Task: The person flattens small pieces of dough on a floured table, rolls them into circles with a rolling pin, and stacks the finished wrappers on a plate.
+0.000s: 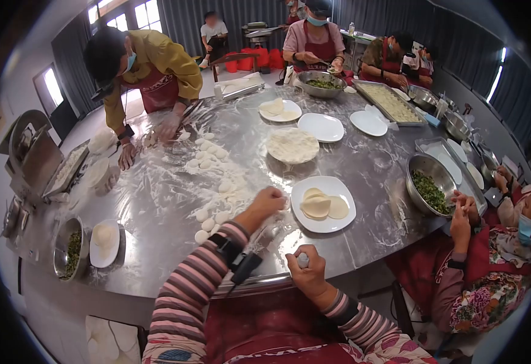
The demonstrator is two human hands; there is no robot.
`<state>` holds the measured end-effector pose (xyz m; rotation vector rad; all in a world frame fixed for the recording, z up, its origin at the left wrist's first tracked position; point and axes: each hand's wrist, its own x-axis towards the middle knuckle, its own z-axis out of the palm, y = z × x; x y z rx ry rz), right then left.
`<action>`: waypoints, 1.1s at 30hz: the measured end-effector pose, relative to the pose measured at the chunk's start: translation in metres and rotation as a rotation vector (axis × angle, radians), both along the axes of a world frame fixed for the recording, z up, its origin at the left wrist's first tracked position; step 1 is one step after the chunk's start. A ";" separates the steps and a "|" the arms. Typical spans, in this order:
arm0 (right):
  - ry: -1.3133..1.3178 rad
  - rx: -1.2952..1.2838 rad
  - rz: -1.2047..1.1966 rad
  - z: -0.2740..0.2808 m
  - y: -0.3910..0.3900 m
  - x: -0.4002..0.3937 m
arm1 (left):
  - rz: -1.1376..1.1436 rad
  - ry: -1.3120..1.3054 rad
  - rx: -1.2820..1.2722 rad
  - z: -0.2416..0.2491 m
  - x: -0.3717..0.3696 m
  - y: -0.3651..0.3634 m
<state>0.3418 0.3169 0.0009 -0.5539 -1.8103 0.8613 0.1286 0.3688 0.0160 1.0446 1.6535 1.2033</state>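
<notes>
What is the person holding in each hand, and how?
Right hand closes around a small dough piece; left hand rests fisted on the table, contents unclear.

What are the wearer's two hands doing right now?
Left hand: closed, resting on the floured table, beside the plate of wrappers.
Right hand: closed on a small dough piece.

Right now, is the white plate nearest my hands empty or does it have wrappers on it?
Not empty: the white plate holds a few round dough wrappers, stacked loosely near its middle, beside your left hand.
</notes>
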 end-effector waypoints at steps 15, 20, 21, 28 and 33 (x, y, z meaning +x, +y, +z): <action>-0.023 -0.023 -0.035 0.001 -0.004 -0.001 | 0.059 1.094 -0.149 -0.010 -0.077 -0.096; 0.040 0.199 -0.021 0.008 0.000 -0.004 | -0.143 0.580 -0.028 -0.012 -0.043 -0.102; 0.034 0.204 -0.004 0.006 0.003 -0.004 | -0.201 0.439 -0.036 -0.015 -0.033 -0.108; -0.032 0.054 0.101 0.018 0.041 -0.065 | -0.119 0.369 -0.182 -0.008 -0.017 -0.138; -0.040 0.105 -0.007 -0.002 0.049 -0.076 | -0.130 0.433 -0.172 -0.017 -0.019 -0.132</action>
